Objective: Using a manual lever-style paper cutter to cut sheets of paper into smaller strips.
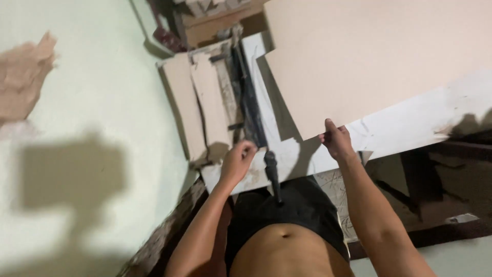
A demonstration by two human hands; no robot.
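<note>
Down at the near edge of a white worktable [410,128], the right hand [335,141] is clenched on the lower corner of a large pale pink cardboard sheet [369,56], which lies flat across the table's upper right. Meanwhile the left hand [237,161] is curled into a loose fist beside the black handle [271,174] of a long paper-cutter blade [248,97], though whether it grips anything cannot be told; narrow pale cardboard strips [197,107] lie just left of the blade.
</note>
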